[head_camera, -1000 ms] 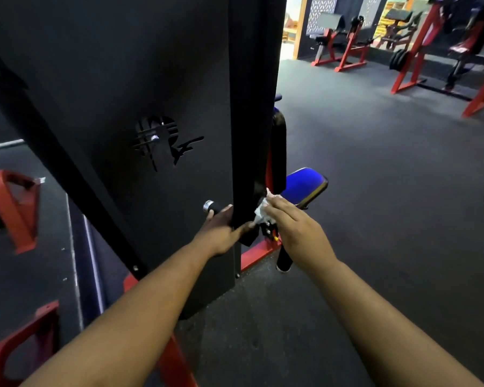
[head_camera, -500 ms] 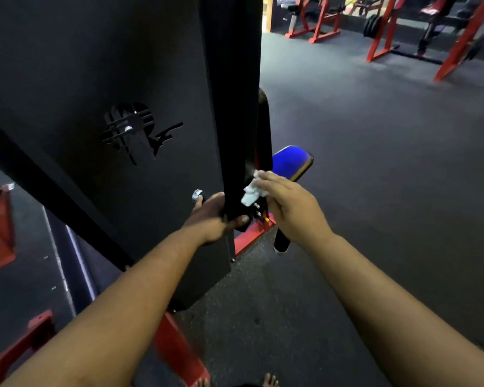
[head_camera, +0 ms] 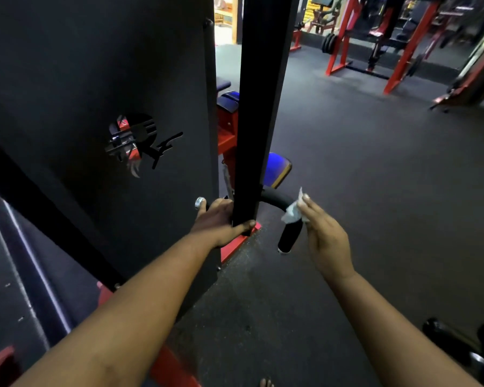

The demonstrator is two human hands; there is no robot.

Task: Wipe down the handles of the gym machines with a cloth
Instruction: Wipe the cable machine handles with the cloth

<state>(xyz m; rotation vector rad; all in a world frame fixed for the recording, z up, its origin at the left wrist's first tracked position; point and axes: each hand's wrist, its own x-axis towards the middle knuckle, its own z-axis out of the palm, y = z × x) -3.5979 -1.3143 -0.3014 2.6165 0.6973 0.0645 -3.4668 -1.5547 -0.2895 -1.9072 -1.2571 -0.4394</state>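
Note:
A black curved handle (head_camera: 289,236) of a gym machine bends down to the right of a black upright post (head_camera: 260,107). My right hand (head_camera: 327,238) pinches a small white cloth (head_camera: 291,212) and holds it against the bend of that handle, fingers nearly straight. My left hand (head_camera: 218,222) grips the left part of the bar, which ends in a chrome cap (head_camera: 200,203), with the thumb hooked under the post's lower end.
A big black shroud panel (head_camera: 95,79) with a cut-out logo fills the left. A blue seat pad (head_camera: 275,169) and red frame (head_camera: 235,244) sit behind the post. Red machines (head_camera: 344,37) stand at the far right, dark weights (head_camera: 472,350) on the floor near me.
My right hand has slid with the cloth from beside the post out to the right along the curved handle. The left hand keeps its grip. The camera has shifted, revealing more of the handle.

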